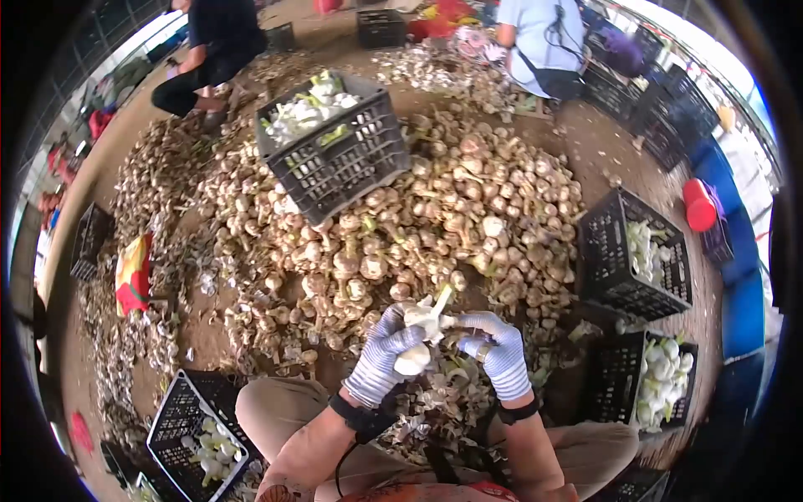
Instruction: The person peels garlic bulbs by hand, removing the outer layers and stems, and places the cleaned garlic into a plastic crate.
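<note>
A white garlic bulb [421, 322] with a short green stem is held over my lap. My left hand [382, 356], in a striped knit glove, grips it from below and the left. My right hand [493, 351], gloved the same way, pinches the bulb's right side near the stem. Whether a tool is in the right hand cannot be made out. Peeled skins and trimmings [435, 406] lie between my knees. A large heap of unpeeled garlic [401, 226] covers the ground just beyond my hands.
Black plastic crates with cleaned garlic stand around me: one tilted on the heap [335, 155], two at the right [631, 255] [648, 381], one at the lower left [194, 427]. Two other people sit at the far side [209, 50] [544, 42].
</note>
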A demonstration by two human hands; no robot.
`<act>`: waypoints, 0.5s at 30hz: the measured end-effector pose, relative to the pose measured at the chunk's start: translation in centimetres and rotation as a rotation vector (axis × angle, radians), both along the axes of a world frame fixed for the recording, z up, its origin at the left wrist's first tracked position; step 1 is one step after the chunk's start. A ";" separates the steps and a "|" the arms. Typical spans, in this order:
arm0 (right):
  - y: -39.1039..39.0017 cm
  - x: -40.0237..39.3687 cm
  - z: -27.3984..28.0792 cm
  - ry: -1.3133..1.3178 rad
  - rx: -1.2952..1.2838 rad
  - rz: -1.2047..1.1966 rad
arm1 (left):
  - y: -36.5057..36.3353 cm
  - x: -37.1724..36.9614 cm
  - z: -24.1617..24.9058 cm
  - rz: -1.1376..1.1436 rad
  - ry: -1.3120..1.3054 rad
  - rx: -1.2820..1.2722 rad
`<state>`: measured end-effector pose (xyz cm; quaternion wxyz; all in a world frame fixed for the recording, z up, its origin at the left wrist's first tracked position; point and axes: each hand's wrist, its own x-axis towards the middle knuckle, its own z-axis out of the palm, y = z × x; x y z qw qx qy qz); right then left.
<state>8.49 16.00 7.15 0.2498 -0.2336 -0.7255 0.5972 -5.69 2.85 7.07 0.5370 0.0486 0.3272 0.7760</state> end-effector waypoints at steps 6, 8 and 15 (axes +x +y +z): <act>-0.6 1.4 -0.2 0.126 -0.516 -0.062 | 0.8 0.8 -1.3 -0.039 0.037 0.014; -1.4 0.8 -1.2 0.109 -0.378 -0.127 | 1.3 1.4 -1.8 -0.031 0.058 0.035; -2.0 0.9 -1.4 0.173 -0.391 -0.255 | 1.1 1.1 -1.0 -0.080 0.083 -0.044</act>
